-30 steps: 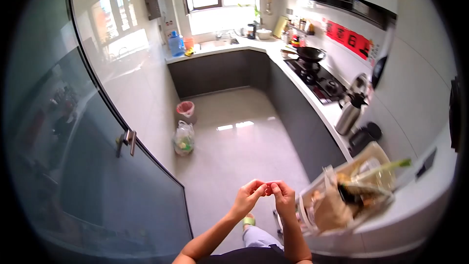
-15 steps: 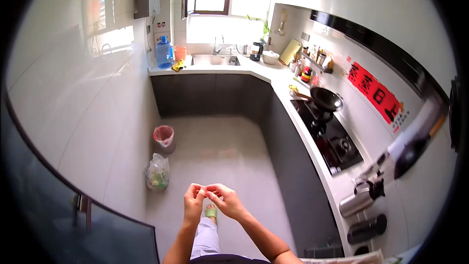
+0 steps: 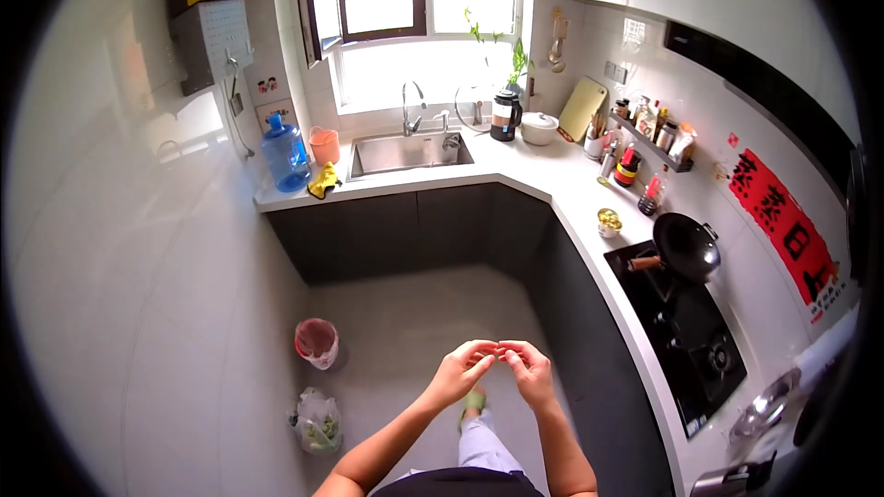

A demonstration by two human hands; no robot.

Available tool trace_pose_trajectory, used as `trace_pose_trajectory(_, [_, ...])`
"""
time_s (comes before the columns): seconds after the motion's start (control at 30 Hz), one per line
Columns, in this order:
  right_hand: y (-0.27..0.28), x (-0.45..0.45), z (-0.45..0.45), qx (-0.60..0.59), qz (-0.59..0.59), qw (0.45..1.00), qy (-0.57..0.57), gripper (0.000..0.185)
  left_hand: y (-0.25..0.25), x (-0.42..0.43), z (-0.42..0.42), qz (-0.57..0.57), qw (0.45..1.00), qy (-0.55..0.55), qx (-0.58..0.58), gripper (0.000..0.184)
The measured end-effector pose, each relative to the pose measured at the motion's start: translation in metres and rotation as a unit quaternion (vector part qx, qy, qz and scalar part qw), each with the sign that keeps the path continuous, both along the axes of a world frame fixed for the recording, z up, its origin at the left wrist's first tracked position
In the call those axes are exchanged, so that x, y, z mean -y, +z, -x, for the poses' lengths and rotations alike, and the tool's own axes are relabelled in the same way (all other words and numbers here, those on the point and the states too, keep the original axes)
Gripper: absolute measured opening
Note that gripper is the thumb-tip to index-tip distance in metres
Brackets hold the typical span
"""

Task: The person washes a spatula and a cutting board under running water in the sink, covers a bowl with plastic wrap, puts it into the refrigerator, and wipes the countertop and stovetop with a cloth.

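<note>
Both hands are raised over the floor in front of my body, fingertips meeting. My left hand (image 3: 463, 371) has its fingers bent and drawn together, pointing right. Facing it, my right hand (image 3: 528, 372) is curled the same way, its fingertips against those of the left. Whether something small lies between the fingertips cannot be made out. Beneath them a green slipper (image 3: 473, 399) shows on one foot.
A counter (image 3: 525, 186) runs along the back and right, with a sink (image 3: 410, 156), a black wok (image 3: 686, 247) and a stove (image 3: 681, 336). On the floor at left stand a lined bin (image 3: 317, 342) and a plastic bag (image 3: 319, 421). A blue jug (image 3: 285, 156) is at the corner.
The view has moved forward into the kitchen; sink and wok look nearer. The glass door and the basket at right have left the view. My hands stay together at the fingertips.
</note>
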State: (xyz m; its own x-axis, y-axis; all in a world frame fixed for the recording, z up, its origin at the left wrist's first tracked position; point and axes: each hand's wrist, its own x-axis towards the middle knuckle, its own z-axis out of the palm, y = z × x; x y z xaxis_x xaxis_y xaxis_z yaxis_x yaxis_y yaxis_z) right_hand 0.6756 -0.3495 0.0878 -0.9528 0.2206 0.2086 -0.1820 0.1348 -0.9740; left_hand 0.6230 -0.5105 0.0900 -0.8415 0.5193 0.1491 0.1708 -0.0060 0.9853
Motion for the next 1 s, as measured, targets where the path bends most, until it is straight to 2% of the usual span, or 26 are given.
trace_pose_trajectory(0.13, [-0.029,-0.034,0.130,0.027,0.002,1.000,0.013,0.022,-0.009,-0.017,0.127,0.029,0.999,0.033,-0.019,0.027])
trace_pose_trajectory(0.27, [-0.007,-0.041,0.287,0.011,0.019,0.998,0.056,0.021,-0.008,-0.017,0.264,0.044,0.995,0.088,-0.017,0.025])
trace_pose_trajectory(0.37, [-0.001,-0.018,0.398,-0.006,0.009,0.992,0.125,0.021,-0.006,0.006,0.340,-0.006,0.983,0.181,0.013,0.024])
trace_pose_trajectory(0.47, [-0.001,0.014,0.479,0.020,0.032,0.980,0.197,0.023,-0.024,0.046,0.405,0.033,0.953,0.300,0.001,0.023])
trace_pose_trajectory(0.57, [-0.016,0.035,0.549,0.023,0.001,0.975,0.219,0.023,-0.075,0.099,0.481,0.094,0.907,0.407,-0.050,0.021])
trace_pose_trajectory(0.67, [-0.038,0.044,0.613,0.054,-0.017,0.974,0.221,0.022,-0.117,0.159,0.570,0.222,0.866,0.423,-0.148,0.032])
trace_pose_trajectory(0.7, [-0.042,0.047,0.633,0.080,-0.019,0.973,0.215,0.022,-0.128,0.176,0.604,0.232,0.864,0.413,-0.169,0.040])
trace_pose_trajectory(0.8, [-0.058,0.053,0.701,0.139,0.024,0.966,0.215,0.021,-0.155,0.223,0.713,0.274,0.845,0.421,-0.182,0.061])
trace_pose_trajectory(0.9, [-0.053,0.062,0.759,0.155,0.010,0.971,0.182,0.020,-0.171,0.267,0.807,0.349,0.820,0.413,-0.190,0.078])
trace_pose_trajectory(0.93, [-0.052,0.063,0.773,0.163,0.013,0.971,0.175,0.021,-0.178,0.279,0.831,0.423,0.793,0.409,-0.159,0.087])
trace_pose_trajectory(1.0, [-0.053,0.064,0.795,0.183,0.015,0.971,0.153,0.021,-0.195,0.300,0.865,0.491,0.758,0.412,-0.119,0.096])
